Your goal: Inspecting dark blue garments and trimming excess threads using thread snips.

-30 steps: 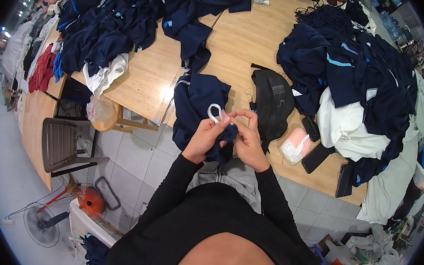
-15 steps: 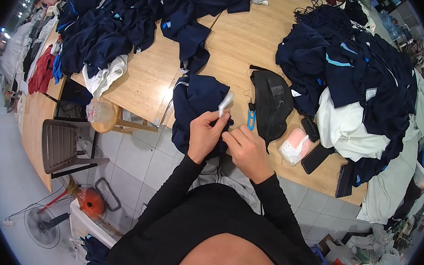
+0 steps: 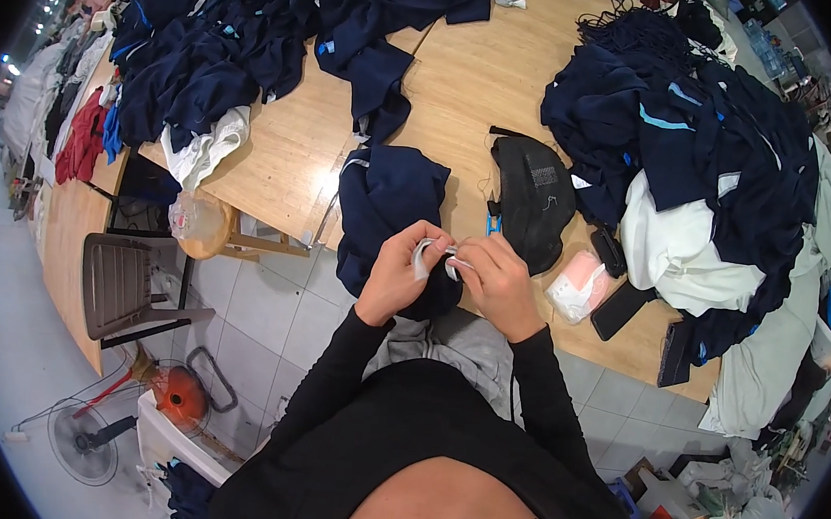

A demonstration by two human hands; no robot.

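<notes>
Close together over the table edge, both my hands pinch a small white strip [image 3: 421,259], fabric or paper, I cannot tell which. My left hand [image 3: 395,275] has one end curling out by its thumb. The fingertips of my right hand [image 3: 499,282] are closed on the other end, and a bit of white shows below them. Under and beside my left hand lies a bunched navy garment [image 3: 396,192], hanging over the edge. Beyond my right hand is a narrow blue tool [image 3: 493,224], partly hidden by the fingers, beside a black pouch [image 3: 535,205].
A pink-and-white packet [image 3: 577,290] and a dark phone [image 3: 621,313] lie right of my hands. Piles of navy garments [image 3: 195,81] fill the far left; another navy pile [image 3: 681,114] with white cloth [image 3: 680,246] stands right. A stool [image 3: 205,233] and chair [image 3: 121,285] are left.
The white strip has come down from upright above my left fingers to between both hands. My right hand has moved slightly up and right, now pinching it too.
</notes>
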